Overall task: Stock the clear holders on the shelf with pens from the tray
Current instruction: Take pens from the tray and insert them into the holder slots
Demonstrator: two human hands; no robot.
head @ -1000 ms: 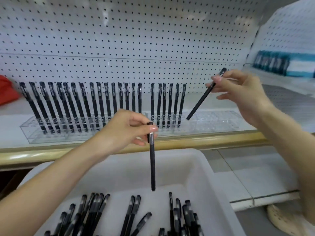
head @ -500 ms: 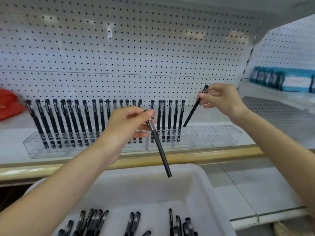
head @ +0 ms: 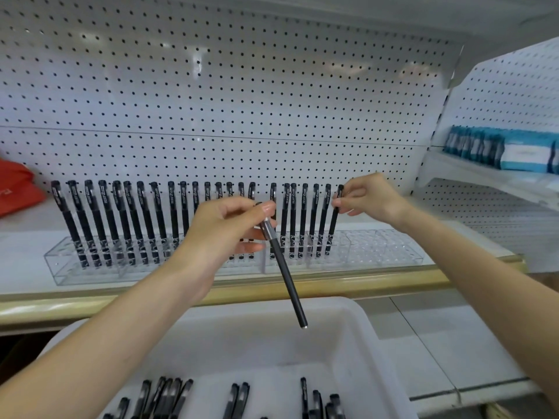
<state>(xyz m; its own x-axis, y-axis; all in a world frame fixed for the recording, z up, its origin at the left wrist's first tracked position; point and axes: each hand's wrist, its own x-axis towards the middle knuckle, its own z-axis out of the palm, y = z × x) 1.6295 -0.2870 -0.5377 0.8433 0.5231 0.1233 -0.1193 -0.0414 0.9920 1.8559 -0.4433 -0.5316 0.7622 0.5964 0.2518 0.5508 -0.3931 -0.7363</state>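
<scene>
A: Start nearest. What could go wrong from here?

B: Closest is the white tray [head: 360, 316], with loose pens [head: 169, 394] lying in its bottom. Above it, the left hand [head: 223, 234] pinches a pen [head: 286, 276] near its upper end between thumb and forefinger. The pen hangs tilted, with its tip down and to the right. With a grip that high and light, it may swing or slip. It would likely fall into the tray, so little harm.

A: And farther in?

B: On the shelf [head: 24, 237], the clear holders [head: 378, 249] carry a row of standing pens [head: 145, 219], and the slots at the right end are bare. The right hand [head: 372, 198] pinches the top of the last pen [head: 335, 216] at the row's right end. Its lower end looks to be in a slot, but I cannot tell whether it is fully seated. Released too soon, it could lean on its neighbour. The clear slots are also hard to see, so I judge missing a hole the likeliest slip. The left hand is close in front of the row and could knock it.

A: How do the pens look?

B: They are slim and black, with clipped caps that carry pale lettering. The standing ones have caps up and fan slightly. There is one gap in the row, just right of the left hand. Behind everything is the white pegboard [head: 242, 86].
</scene>
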